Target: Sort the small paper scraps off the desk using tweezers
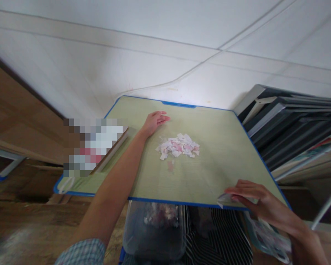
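Note:
A small heap of torn white and pink paper scraps (179, 145) lies in the middle of a pale green table (215, 129) with a blue rim. My left hand (155, 122) is stretched out behind and to the left of the heap, its fingers extended and holding nothing. A faint pinkish scrap (170, 165) sits just in front of the pile. Over the table's near right edge, my right hand (252, 195) pinches a thin whitish piece of paper (224, 199) between thumb and fingers. Part of that piece is hidden by the fingers.
Below the front edge, a clear plastic bin (154, 235) holds more scraps, beside striped dark fabric (228, 232) and a light blue basket (264, 235). A blurred-out flat item (105, 143) lies at the left. Dark folded panels (289, 125) lean at the right. A white wall stands behind.

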The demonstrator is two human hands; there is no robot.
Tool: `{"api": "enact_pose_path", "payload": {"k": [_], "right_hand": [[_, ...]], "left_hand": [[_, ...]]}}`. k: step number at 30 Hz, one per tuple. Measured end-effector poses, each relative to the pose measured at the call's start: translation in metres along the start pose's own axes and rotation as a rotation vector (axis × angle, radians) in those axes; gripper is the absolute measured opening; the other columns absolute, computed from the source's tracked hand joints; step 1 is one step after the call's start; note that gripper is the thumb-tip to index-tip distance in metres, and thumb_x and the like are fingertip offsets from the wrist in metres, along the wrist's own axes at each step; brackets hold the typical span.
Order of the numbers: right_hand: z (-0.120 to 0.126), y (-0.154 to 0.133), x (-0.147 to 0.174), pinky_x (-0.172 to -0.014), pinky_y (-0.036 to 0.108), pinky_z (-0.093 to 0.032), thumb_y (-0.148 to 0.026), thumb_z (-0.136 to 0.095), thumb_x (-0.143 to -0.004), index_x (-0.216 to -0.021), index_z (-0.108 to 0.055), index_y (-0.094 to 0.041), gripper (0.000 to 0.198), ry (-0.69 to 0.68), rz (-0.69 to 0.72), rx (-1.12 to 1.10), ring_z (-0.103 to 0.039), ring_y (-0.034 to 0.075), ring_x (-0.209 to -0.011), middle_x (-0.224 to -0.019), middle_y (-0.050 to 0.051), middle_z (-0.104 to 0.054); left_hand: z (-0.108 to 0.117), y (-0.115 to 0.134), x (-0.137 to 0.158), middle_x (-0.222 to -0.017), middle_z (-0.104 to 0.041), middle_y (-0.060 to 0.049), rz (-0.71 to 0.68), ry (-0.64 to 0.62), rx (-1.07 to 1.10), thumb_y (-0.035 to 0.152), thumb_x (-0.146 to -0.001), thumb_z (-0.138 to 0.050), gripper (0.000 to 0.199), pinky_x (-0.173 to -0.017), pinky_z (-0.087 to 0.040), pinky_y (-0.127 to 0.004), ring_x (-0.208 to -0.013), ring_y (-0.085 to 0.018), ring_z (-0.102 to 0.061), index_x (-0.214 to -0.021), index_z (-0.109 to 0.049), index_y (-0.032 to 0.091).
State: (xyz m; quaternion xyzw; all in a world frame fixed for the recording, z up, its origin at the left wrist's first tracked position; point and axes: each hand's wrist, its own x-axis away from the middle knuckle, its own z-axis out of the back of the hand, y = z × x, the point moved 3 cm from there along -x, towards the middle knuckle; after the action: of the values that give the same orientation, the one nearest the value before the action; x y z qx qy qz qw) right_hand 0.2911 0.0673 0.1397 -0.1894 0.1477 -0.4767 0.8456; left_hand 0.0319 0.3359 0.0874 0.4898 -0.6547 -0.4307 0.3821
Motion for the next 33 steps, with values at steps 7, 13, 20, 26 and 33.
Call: {"api": "enact_pose_path", "payload": {"k": [7, 13, 20, 26, 33], "right_hand": [[0.0, -0.001, 0.009, -0.062, 0.029, -0.053, -0.025, -0.053, -0.088, -0.099, -0.069, -0.027, 0.02, -0.081, 0.003, -0.029, -0.066, 0.017, -0.071, -0.077, 0.003, -0.071], [-0.009, -0.005, -0.038, -0.064, 0.031, -0.054, -0.022, -0.049, -0.088, -0.103, -0.066, -0.019, 0.023, 0.133, -0.053, 0.122, -0.066, 0.018, -0.072, -0.083, 0.006, -0.072], [-0.034, -0.028, -0.112, -0.073, 0.034, -0.053, -0.014, -0.049, -0.088, -0.108, -0.066, -0.018, 0.027, 0.164, 0.071, 0.234, -0.067, 0.019, -0.08, -0.089, 0.007, -0.073], [-0.036, -0.024, -0.121, -0.072, 0.035, -0.053, -0.011, -0.051, -0.085, -0.107, -0.067, -0.018, 0.028, 0.136, 0.082, 0.291, -0.067, 0.021, -0.081, -0.09, 0.008, -0.073], [-0.031, -0.029, -0.102, -0.071, 0.032, -0.053, -0.013, -0.052, -0.085, -0.103, -0.067, -0.018, 0.024, 0.029, 0.057, 0.233, -0.068, 0.02, -0.08, -0.091, 0.006, -0.073]], "left_hand": [[0.001, -0.001, -0.002, -0.07, -0.068, -0.005, 0.005, 0.0, -0.007, 0.023, -0.09, -0.039, 0.022, -0.08, -0.044, -0.024, -0.074, -0.012, -0.065, -0.085, -0.059, 0.013], [0.003, -0.003, -0.003, -0.072, -0.069, -0.006, -0.019, -0.024, 0.002, 0.025, -0.088, -0.043, 0.02, -0.079, -0.043, -0.024, -0.074, -0.012, -0.065, -0.087, -0.059, 0.013], [0.003, -0.005, -0.005, -0.069, -0.069, -0.004, -0.016, -0.03, 0.039, 0.022, -0.089, -0.041, 0.02, -0.073, -0.043, -0.021, -0.069, -0.009, -0.064, -0.087, -0.059, 0.013], [0.002, -0.005, -0.005, -0.068, -0.068, -0.005, -0.008, -0.032, 0.063, 0.022, -0.089, -0.041, 0.02, -0.079, -0.043, -0.025, -0.07, -0.011, -0.064, -0.086, -0.059, 0.012], [0.002, -0.004, -0.004, -0.067, -0.068, -0.004, -0.003, -0.024, 0.054, 0.021, -0.089, -0.041, 0.02, -0.076, -0.044, -0.023, -0.069, -0.01, -0.064, -0.085, -0.059, 0.012]]}}
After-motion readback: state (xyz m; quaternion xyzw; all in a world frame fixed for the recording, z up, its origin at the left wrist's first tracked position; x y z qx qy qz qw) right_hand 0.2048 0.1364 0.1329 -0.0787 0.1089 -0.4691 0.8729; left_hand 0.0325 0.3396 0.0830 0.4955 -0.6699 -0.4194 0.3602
